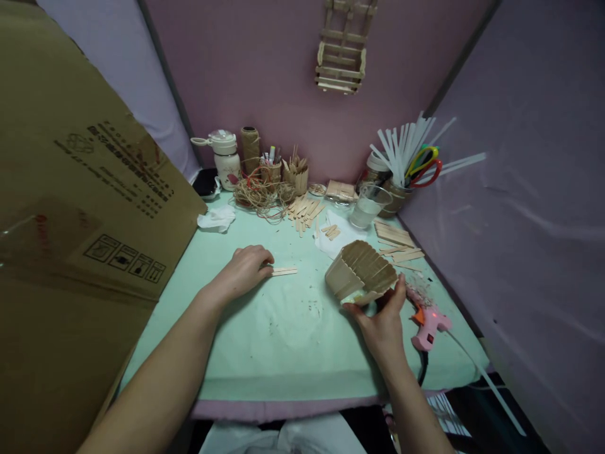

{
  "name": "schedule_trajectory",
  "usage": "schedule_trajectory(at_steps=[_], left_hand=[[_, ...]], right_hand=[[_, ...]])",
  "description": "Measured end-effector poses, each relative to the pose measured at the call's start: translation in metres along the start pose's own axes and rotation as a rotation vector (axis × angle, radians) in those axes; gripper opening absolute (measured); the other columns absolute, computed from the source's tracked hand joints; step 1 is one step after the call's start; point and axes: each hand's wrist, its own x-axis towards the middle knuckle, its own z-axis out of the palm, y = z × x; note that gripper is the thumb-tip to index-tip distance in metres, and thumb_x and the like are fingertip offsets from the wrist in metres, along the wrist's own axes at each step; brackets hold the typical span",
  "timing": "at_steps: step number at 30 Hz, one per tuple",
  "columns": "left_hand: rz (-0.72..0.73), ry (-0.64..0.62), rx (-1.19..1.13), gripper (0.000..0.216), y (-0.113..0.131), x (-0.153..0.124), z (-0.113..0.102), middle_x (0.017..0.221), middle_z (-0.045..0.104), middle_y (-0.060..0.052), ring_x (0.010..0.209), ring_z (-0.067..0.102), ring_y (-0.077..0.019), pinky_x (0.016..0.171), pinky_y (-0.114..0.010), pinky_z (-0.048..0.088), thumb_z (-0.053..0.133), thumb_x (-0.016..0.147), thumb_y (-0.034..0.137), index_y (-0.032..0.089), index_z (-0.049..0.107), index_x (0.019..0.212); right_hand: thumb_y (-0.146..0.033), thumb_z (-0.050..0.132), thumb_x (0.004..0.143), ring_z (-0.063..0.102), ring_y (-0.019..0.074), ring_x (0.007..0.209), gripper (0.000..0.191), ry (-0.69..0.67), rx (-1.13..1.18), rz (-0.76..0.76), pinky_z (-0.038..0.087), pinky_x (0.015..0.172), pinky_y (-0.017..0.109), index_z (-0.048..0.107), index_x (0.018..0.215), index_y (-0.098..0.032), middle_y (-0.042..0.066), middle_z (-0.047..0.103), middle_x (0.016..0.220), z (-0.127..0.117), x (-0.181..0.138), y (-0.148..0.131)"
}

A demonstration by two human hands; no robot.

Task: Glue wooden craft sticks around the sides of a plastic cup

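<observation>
My left hand (246, 271) rests on the pale green table cover, fingers closed on the left end of flat wooden craft sticks (285, 272). The sticks lie side by side and point right. At the right, my right hand (384, 321) grips a tilted basket (362, 272) made of craft sticks, thumb at its near lower edge and fingers around its right side. The basket's ribbed inside faces up, and a pale patch shows on its lower front. Just right of that hand lies a pink glue gun (429, 325) with an orange part near its nozzle and a lit red light.
A large cardboard box (94, 189) stands along the left. Twine (265, 195), loose craft sticks (305, 211), a clear plastic cup (368, 207) and a jar of white glue sticks (399, 148) with scissors (425, 167) line the back. More sticks (394, 234) lie at right.
</observation>
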Motion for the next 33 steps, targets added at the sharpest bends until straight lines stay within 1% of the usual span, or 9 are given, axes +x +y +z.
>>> schedule_trajectory(at_steps=[4, 8, 14, 18, 21, 24, 28, 31, 33], left_hand=[[-0.068, -0.068, 0.071, 0.016, -0.001, -0.007, 0.000, 0.100, 0.067, -0.009, 0.096, 0.059, -0.0281, 0.081, -0.038, 0.040, 0.056, 0.084, 0.027, 0.019, 0.066, 0.094], [-0.129, -0.099, 0.090, 0.011, -0.003, -0.007, -0.002, 0.097, 0.067, -0.009, 0.090, 0.059, -0.0271, 0.073, -0.035, 0.038, 0.057, 0.082, 0.023, 0.019, 0.064, 0.090], [-0.131, -0.083, 0.070, 0.007, -0.012, -0.006, 0.005, 0.091, 0.067, -0.007, 0.083, 0.058, -0.0243, 0.068, -0.032, 0.035, 0.054, 0.083, 0.022, 0.020, 0.060, 0.081], [-0.106, -0.070, 0.037, 0.008, -0.017, -0.005, 0.008, 0.086, 0.067, -0.006, 0.079, 0.057, -0.0226, 0.067, -0.031, 0.035, 0.052, 0.083, 0.023, 0.021, 0.057, 0.076], [-0.106, -0.049, 0.010, 0.010, -0.018, -0.005, 0.009, 0.082, 0.067, -0.005, 0.074, 0.057, -0.0211, 0.064, -0.031, 0.035, 0.049, 0.081, 0.022, 0.021, 0.057, 0.076], [-0.092, -0.029, -0.011, 0.012, -0.020, -0.006, 0.010, 0.081, 0.066, -0.006, 0.071, 0.056, -0.0210, 0.062, -0.031, 0.035, 0.047, 0.080, 0.023, 0.021, 0.059, 0.079], [-0.037, 0.016, -0.024, 0.016, -0.020, -0.005, 0.008, 0.086, 0.067, -0.007, 0.076, 0.057, -0.0226, 0.064, -0.032, 0.038, 0.045, 0.083, 0.023, 0.021, 0.060, 0.082], [0.029, 0.097, -0.065, 0.022, -0.015, -0.004, 0.005, 0.094, 0.066, -0.009, 0.086, 0.059, -0.0238, 0.074, -0.034, 0.043, 0.041, 0.088, 0.024, 0.020, 0.062, 0.087], [0.086, 0.117, -0.137, 0.025, -0.006, -0.004, 0.005, 0.099, 0.065, -0.009, 0.090, 0.059, -0.0227, 0.079, -0.034, 0.046, 0.038, 0.092, 0.025, 0.020, 0.063, 0.093]], right_hand=[[-0.044, 0.084, 0.060, 0.053, 0.0328, 0.128, 0.132, -0.025, -0.041, 0.021, 0.040, 0.106, 0.052, -0.003, 0.157, -0.020, 0.021, 0.051, 0.141, -0.002, -0.001, 0.000], [-0.046, 0.083, 0.061, 0.051, 0.0330, 0.130, 0.132, -0.044, -0.075, 0.034, 0.040, 0.106, 0.051, -0.004, 0.157, -0.019, 0.021, 0.052, 0.141, -0.002, -0.002, 0.000], [-0.043, 0.082, 0.061, 0.051, 0.0312, 0.130, 0.126, -0.039, -0.067, -0.008, 0.041, 0.106, 0.048, 0.003, 0.157, -0.019, 0.020, 0.050, 0.144, 0.000, -0.001, -0.001], [-0.042, 0.082, 0.062, 0.051, 0.0307, 0.131, 0.125, -0.040, -0.053, 0.006, 0.041, 0.106, 0.047, 0.004, 0.157, -0.020, 0.019, 0.051, 0.144, 0.001, 0.000, 0.000], [-0.042, 0.083, 0.061, 0.050, 0.0303, 0.132, 0.126, -0.053, -0.044, 0.012, 0.041, 0.107, 0.046, 0.004, 0.157, -0.020, 0.019, 0.049, 0.146, 0.000, 0.000, -0.001], [-0.041, 0.083, 0.060, 0.047, 0.0297, 0.135, 0.124, -0.057, -0.050, 0.002, 0.040, 0.109, 0.045, 0.008, 0.156, -0.020, 0.019, 0.046, 0.149, -0.001, 0.001, -0.004], [-0.039, 0.084, 0.061, 0.043, 0.0297, 0.138, 0.121, -0.065, -0.037, -0.007, 0.037, 0.111, 0.047, 0.009, 0.156, -0.021, 0.018, 0.042, 0.151, -0.001, 0.000, -0.004], [-0.039, 0.084, 0.062, 0.044, 0.0296, 0.136, 0.124, -0.053, -0.018, -0.003, 0.036, 0.112, 0.048, 0.005, 0.156, -0.022, 0.019, 0.040, 0.151, 0.001, 0.001, 0.000], [-0.041, 0.085, 0.063, 0.044, 0.0304, 0.135, 0.126, -0.017, -0.046, -0.051, 0.037, 0.111, 0.049, 0.003, 0.157, -0.020, 0.021, 0.035, 0.151, 0.001, 0.001, 0.002]])
